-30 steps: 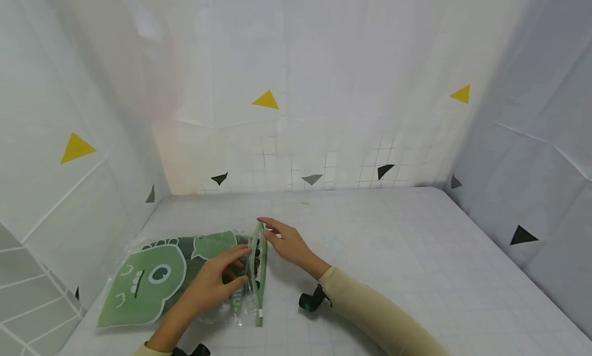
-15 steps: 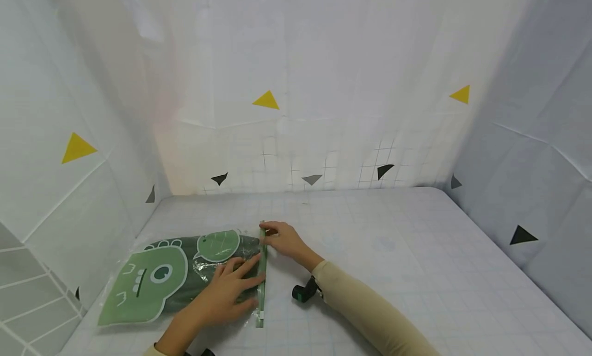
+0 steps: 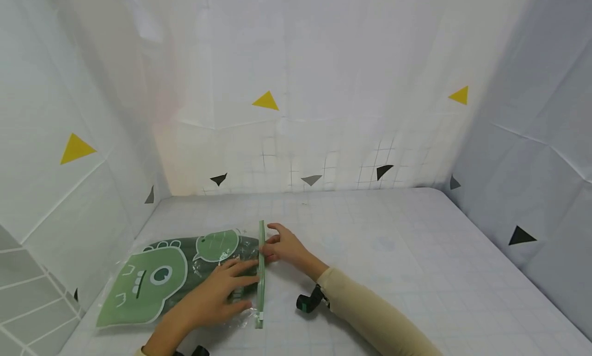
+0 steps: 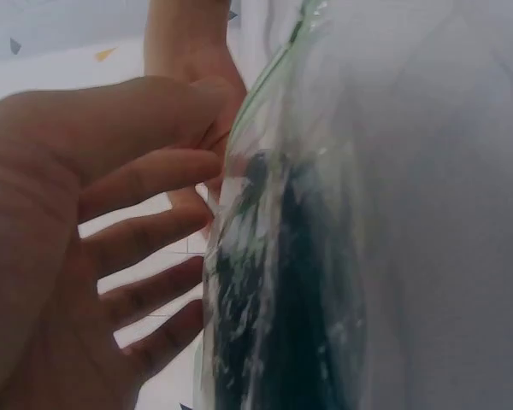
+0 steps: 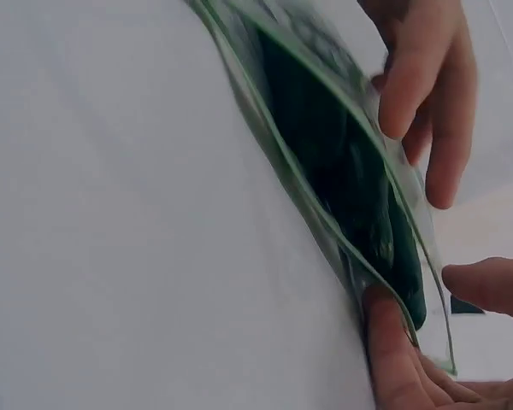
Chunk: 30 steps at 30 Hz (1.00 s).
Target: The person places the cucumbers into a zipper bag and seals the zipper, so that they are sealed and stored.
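A clear zip bag (image 3: 115, 299) with a green cartoon dinosaur print lies on the left half of the table, its green zip strip (image 3: 261, 289) facing right. Dark contents (image 5: 325, 128) show through the bag's parted mouth in the right wrist view; their kind is unclear. My left hand (image 3: 217, 294) rests on the bag beside the strip, fingers spread and fairly straight. At the strip's far half, my right hand (image 3: 289, 248) has its thumb and curled fingers on either side of the mouth. A white slider (image 3: 260, 316) sits at the strip's near end.
A white gridded sheet covers the table (image 3: 393, 274). White walls with yellow and black triangles stand at the back (image 3: 351, 114) and both sides. A small black wrist camera (image 3: 310, 300) hangs under the right forearm.
The strip's lips have drawn closer together as seen from above. My right hand has shifted nearer along the strip. My left hand pressed right against the strip, then drew back slightly.
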Motion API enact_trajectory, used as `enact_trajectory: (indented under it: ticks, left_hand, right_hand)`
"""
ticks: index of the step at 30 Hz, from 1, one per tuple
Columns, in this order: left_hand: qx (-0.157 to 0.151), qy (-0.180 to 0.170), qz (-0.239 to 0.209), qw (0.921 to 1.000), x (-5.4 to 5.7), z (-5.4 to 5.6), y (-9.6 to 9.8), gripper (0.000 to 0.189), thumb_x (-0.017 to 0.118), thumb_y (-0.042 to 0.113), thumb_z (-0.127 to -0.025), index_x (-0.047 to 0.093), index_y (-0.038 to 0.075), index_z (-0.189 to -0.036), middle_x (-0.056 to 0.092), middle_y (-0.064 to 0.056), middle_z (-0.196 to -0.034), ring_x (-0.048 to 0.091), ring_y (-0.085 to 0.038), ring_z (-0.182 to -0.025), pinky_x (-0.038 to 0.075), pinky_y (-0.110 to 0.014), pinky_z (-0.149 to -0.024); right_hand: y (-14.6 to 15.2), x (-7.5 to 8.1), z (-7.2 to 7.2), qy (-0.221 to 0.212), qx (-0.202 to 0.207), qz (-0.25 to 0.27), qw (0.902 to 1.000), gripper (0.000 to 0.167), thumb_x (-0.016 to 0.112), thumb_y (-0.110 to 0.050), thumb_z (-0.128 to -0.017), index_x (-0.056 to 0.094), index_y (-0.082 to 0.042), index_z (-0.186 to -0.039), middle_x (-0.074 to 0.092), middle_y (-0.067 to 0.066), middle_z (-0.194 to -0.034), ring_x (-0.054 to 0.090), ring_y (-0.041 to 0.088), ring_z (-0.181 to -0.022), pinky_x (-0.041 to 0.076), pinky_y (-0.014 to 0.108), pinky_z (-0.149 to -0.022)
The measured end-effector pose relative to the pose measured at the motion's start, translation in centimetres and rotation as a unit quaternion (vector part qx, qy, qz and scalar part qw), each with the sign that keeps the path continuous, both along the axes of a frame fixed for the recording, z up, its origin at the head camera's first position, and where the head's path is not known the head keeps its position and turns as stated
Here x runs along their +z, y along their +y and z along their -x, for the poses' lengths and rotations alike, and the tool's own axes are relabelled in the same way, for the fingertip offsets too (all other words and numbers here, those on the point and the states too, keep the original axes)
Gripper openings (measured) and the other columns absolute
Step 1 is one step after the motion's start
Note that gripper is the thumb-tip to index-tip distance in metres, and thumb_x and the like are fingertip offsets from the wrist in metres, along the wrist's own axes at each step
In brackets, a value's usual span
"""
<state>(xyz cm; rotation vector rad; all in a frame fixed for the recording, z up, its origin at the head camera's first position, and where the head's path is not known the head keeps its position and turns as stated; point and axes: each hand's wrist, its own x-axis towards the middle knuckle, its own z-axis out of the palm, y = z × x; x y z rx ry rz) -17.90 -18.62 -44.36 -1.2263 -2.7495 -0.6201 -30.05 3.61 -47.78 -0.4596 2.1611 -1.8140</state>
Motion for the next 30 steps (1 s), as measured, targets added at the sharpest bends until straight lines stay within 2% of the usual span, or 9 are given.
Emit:
enact_trajectory:
  ticks: [3,7,11,16,22,25,30]
  left_hand:
    - [-0.004,0.021,-0.011,0.9997,0.2,0.0,-0.1,0.037,0.080,0.024,-0.093,0.075,0.014,-0.128,0.054,-0.009,-0.149,0.049,-0.035,-0.134,0.046,-0.062,-0.103]
    - [-0.006,0.024,-0.022,0.9995,0.2,0.0,-0.1,0.027,0.081,0.020,-0.093,0.078,0.016,-0.119,0.060,-0.003,-0.137,0.054,-0.025,-0.126,0.050,-0.052,-0.101]
    - [-0.019,-0.002,-0.023,0.9995,0.3,-0.1,0.1,0.014,0.080,0.019,-0.093,0.078,0.020,-0.107,0.060,0.008,-0.117,0.059,-0.011,-0.105,0.055,-0.037,-0.087]
    - [-0.052,-0.035,-0.025,0.9978,0.4,-0.1,0.2,0.009,0.080,0.015,-0.092,0.077,0.020,-0.099,0.059,0.015,-0.097,0.056,-0.002,-0.080,0.052,-0.023,-0.070]
    - [-0.076,-0.063,-0.031,0.9947,0.5,-0.1,0.2,0.007,0.079,0.012,-0.093,0.076,0.018,-0.096,0.056,0.019,-0.085,0.053,0.001,-0.072,0.048,-0.018,-0.062]
    - [-0.070,-0.082,-0.023,0.9939,0.6,-0.2,0.2,0.005,0.079,0.014,-0.094,0.077,0.019,-0.095,0.054,0.021,-0.083,0.052,0.002,-0.071,0.048,-0.018,-0.061]
    - [-0.056,-0.106,-0.008,0.9928,0.8,-0.5,0.4,0.004,0.079,0.016,-0.094,0.077,0.019,-0.096,0.054,0.023,-0.081,0.052,0.001,-0.069,0.048,-0.019,-0.060]
  right_hand:
    - [0.0,0.0,-0.8,-0.031,0.008,0.008,0.9995,0.074,0.080,-0.007,-0.090,0.042,0.001,-0.153,0.072,0.012,-0.101,0.074,0.027,-0.077,0.062,0.038,-0.068]
    - [0.2,0.3,-2.4,-0.071,0.030,0.010,0.9970,0.060,0.079,-0.006,-0.090,0.048,0.005,-0.140,0.072,0.016,-0.094,0.072,0.026,-0.067,0.062,0.037,-0.062]
    - [0.7,0.5,-4.3,-0.104,0.064,0.003,0.9926,0.045,0.080,-0.009,-0.090,0.054,0.003,-0.124,0.073,0.021,-0.090,0.071,0.026,-0.060,0.061,0.036,-0.057]
    - [1.4,0.9,-6.2,-0.096,0.107,-0.009,0.9896,0.028,0.080,-0.012,-0.090,0.064,0.003,-0.108,0.074,0.022,-0.084,0.070,0.024,-0.055,0.060,0.034,-0.053]
    - [2.0,0.7,-8.1,-0.081,0.166,-0.022,0.9826,0.014,0.076,-0.015,-0.092,0.076,0.000,-0.092,0.075,0.020,-0.082,0.069,0.019,-0.052,0.058,0.030,-0.050]
    - [2.3,0.6,-8.9,-0.081,0.182,-0.021,0.9797,0.014,0.074,-0.014,-0.094,0.080,-0.003,-0.089,0.075,0.019,-0.081,0.068,0.017,-0.051,0.057,0.029,-0.049]
    - [2.4,0.5,-9.7,-0.089,0.198,-0.022,0.9759,0.017,0.076,-0.013,-0.093,0.080,0.001,-0.083,0.072,0.020,-0.073,0.065,0.014,-0.048,0.054,0.025,-0.045]
